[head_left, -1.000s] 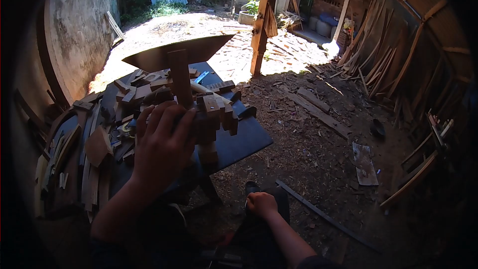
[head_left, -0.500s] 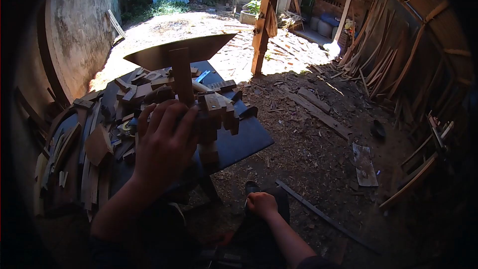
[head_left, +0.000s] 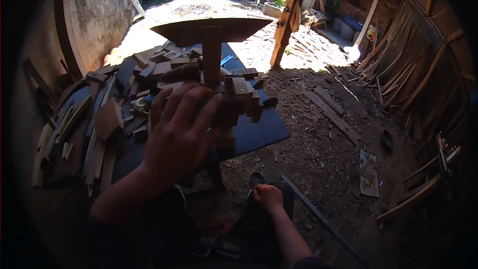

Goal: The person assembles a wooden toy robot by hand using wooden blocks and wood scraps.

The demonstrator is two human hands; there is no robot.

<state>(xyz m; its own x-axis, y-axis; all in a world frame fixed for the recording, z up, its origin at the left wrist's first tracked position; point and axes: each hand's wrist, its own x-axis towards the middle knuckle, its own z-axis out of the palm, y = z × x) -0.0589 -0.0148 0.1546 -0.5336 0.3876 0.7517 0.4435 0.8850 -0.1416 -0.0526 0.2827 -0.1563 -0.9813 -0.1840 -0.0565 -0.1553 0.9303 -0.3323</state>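
My left hand (head_left: 181, 124) reaches over the bench, its bent fingers resting on a dark wooden block (head_left: 226, 112). Just beyond the fingertips stands an upright wooden post (head_left: 212, 55), topped by a wide, dark board with a curved lower edge (head_left: 174, 33). Lighter wood blocks (head_left: 243, 89) sit to the right of the fingers. The thumb and the underside of the grip are hidden. Lower down, my right hand (head_left: 269, 197) lies on my right knee with its fingers curled in, and I see nothing in it.
Offcuts (head_left: 159, 68) and long strips (head_left: 97, 139) crowd the left of the dark bench (head_left: 266, 130). A wooden pillar (head_left: 286, 32) rises beyond it. Planks (head_left: 331, 112) and a long bar (head_left: 318, 209) lie on the littered ground. Boards (head_left: 398, 55) lean along the right wall.
The view has swung, so the bench and the post appear farther right and slightly higher. My left hand stays at the block, and my right hand remains on the knee.
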